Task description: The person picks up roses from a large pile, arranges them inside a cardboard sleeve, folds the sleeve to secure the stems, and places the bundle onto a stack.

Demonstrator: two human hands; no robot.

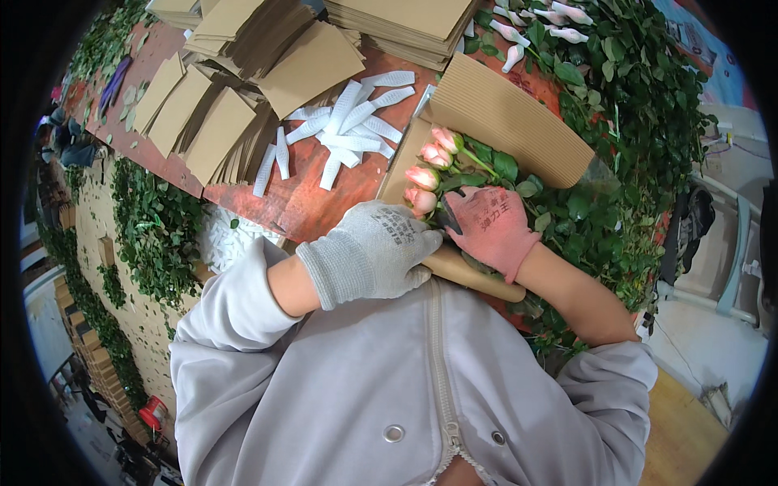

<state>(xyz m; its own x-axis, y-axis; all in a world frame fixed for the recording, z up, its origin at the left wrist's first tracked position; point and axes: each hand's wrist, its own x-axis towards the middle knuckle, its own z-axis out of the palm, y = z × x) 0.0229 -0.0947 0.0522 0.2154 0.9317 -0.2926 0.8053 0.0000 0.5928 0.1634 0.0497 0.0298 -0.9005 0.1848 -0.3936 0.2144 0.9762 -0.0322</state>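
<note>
Several pink roses (421, 178) lie in a row on a sheet of corrugated cardboard (510, 118), their blooms towards the left and their leafy stems running right. My left hand (389, 252), in a grey-white knit glove, rests at the near edge of the cardboard, just below the lowest bloom; its fingertips are partly hidden. My right hand (486, 225), in a pink glove with dark fingers, is over the stems and leaves close beside the blooms. Its fingers are bent down among the leaves, and whether they grip a stem is hidden. The cardboard's near edge curls up below both hands.
White mesh sleeves (352, 124) lie scattered left of the roses. Stacks of cardboard sheets (219, 136) stand behind them on the red table (304, 206). Heaped leafy stems (632, 140) cover the right side, with sleeved blooms (513, 33) at the top. White pieces (234, 237) lie below the table's left edge.
</note>
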